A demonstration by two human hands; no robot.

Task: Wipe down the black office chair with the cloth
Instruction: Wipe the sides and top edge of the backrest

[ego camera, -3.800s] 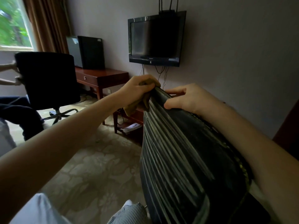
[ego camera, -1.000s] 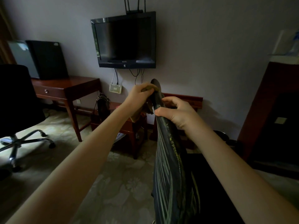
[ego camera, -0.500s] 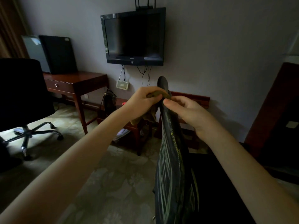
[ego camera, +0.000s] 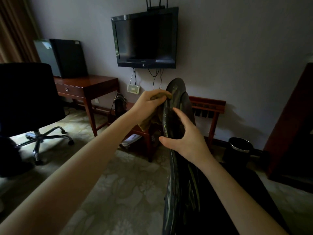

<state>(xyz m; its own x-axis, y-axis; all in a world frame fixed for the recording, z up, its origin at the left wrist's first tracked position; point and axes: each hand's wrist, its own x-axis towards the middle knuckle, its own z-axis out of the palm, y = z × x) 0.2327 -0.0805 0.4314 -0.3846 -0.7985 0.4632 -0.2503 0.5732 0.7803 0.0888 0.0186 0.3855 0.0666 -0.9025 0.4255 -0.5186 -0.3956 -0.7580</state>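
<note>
Cloth [ego camera: 147, 123] held in L hand [ego camera: 147, 104] | at chair back [ego camera: 174, 89] top | R hand [ego camera: 188, 140] grips it below

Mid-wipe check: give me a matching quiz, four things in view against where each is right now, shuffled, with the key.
1 cloth
2 right hand
3 television
4 bin

A mounted on the wall
B in the left hand
C standing on the floor, far right
D holding the chair back by its edge

Pairs: 1-B, 2-D, 3-A, 4-C
</note>
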